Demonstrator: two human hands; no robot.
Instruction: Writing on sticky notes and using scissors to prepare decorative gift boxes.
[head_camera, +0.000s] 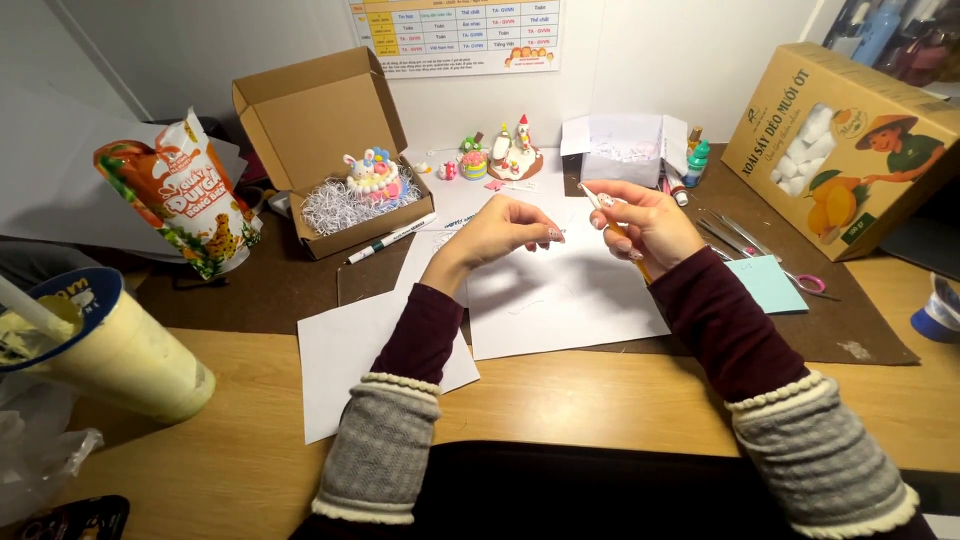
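Your two forearms reach forward from the bottom edge and lean in toward each other, each in a dark maroon sleeve with a grey knit cuff pushed up near the elbow. Your left hand is raised with the wrist bent, fingers loosely curled and the fingertips pinched together, pointing right. Your right hand sits just beside it, slightly higher, fingers curled inward in a closed grip, thumb pressed toward the forefinger. The hands are close but apart.
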